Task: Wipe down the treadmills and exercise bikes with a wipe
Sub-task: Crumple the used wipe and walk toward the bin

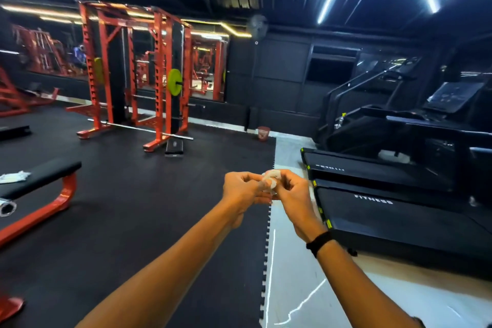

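A small crumpled white wipe (269, 181) is held between both hands out in front of me. My left hand (241, 192) pinches its left side with curled fingers. My right hand (290, 192) grips its right side; a black band sits on that wrist. Two black treadmills stand side by side at the right: the nearer one (394, 218) carries the word FITNESS on its belt, the farther one (372, 170) lies behind it. Their consoles (452, 98) rise at the far right. No exercise bike is plainly visible.
A red power rack (135, 72) with a green plate and a barbell stands on the black rubber floor at the back left. A black bench (40, 176) with red legs holds a white packet at the left. A small red bin (263, 132) sits by the back wall.
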